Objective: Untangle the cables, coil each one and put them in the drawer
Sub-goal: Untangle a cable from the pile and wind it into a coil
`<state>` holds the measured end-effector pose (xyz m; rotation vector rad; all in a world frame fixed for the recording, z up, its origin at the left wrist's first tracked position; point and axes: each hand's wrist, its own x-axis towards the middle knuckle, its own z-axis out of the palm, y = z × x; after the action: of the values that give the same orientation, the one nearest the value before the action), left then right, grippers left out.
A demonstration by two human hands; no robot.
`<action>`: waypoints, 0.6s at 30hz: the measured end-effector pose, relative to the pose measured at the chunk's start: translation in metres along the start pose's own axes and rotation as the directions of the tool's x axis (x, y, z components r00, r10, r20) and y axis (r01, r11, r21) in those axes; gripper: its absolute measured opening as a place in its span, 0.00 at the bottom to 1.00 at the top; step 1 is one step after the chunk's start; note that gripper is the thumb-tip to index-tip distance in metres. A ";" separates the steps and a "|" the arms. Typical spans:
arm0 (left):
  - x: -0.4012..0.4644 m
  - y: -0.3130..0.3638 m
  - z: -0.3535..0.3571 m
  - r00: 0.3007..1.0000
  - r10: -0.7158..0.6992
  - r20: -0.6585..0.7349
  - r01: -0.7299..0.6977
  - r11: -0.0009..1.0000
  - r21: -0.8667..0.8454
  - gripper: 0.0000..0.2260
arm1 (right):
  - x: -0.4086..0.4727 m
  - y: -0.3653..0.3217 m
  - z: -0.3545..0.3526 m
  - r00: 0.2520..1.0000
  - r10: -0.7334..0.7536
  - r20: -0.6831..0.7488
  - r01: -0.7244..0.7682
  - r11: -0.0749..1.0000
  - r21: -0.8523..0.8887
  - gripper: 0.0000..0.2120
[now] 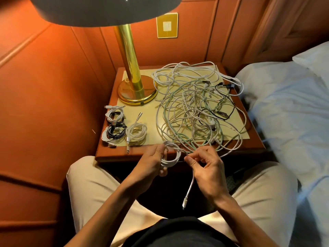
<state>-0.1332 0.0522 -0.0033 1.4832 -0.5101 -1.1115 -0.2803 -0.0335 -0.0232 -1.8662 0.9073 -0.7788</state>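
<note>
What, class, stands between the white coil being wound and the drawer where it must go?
No drawer shows in this view, so that path cannot be judged. The left hand grips the white coil; the right hand pinches its cable, which runs into the tangled pile on the nightstand.

head view | worn camera | faces forward and down | close over nightstand point(114, 154) and lap

A small wooden nightstand point(179, 154) with a pale yellow top carries everything. At its back left corner stands a brass lamp point(132, 82). On the right side lies a big tangle of cables point(195, 107), white, green and black. On the front left lie coiled cables point(122, 127), white and black ones, close together.
</note>
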 end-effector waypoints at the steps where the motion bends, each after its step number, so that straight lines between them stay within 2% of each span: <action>1: 0.000 -0.001 0.003 1.000 0.013 -0.002 -0.013 1.000 0.028 0.16 | 0.000 -0.001 -0.001 0.999 0.034 0.004 -0.034 0.997 0.068 0.04; 3: 0.004 -0.008 0.007 0.991 0.119 -0.060 -0.096 0.950 0.298 0.16 | 0.001 -0.006 -0.002 0.985 0.149 0.086 -0.167 0.947 0.275 0.01; 5: 0.009 -0.017 0.008 0.963 0.259 -0.079 -0.154 0.763 0.628 0.17 | -0.002 -0.011 -0.001 0.947 0.279 0.160 -0.322 0.814 0.484 0.03; 6: 0.010 -0.020 0.010 0.955 0.288 -0.066 -0.159 0.690 0.706 0.19 | -0.003 -0.012 0.001 0.920 0.348 0.178 -0.386 0.740 0.551 0.04; 9: 0.011 -0.022 0.016 0.957 0.287 -0.049 -0.148 0.624 0.767 0.18 | -0.005 -0.011 0.002 0.827 0.516 0.224 -0.520 0.548 0.655 0.06; 13: 0.009 -0.027 0.025 0.952 0.302 -0.051 -0.117 0.513 0.850 0.12 | -0.005 -0.010 -0.001 0.725 0.571 0.386 -0.632 0.329 0.701 0.10; 16: 0.007 -0.027 0.028 0.949 0.311 -0.045 -0.094 0.419 0.903 0.09 | -0.004 -0.009 -0.004 0.703 0.550 0.450 -0.673 0.310 0.672 0.20; 18: 0.009 -0.031 0.028 0.945 0.326 -0.024 -0.116 0.404 0.907 0.09 | -0.003 -0.005 -0.005 0.698 0.556 0.451 -0.681 0.322 0.657 0.28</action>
<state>-0.1607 0.0381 -0.0320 2.3366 -1.2663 -0.3876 -0.2842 -0.0316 -0.0176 -0.6279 0.8766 -0.4051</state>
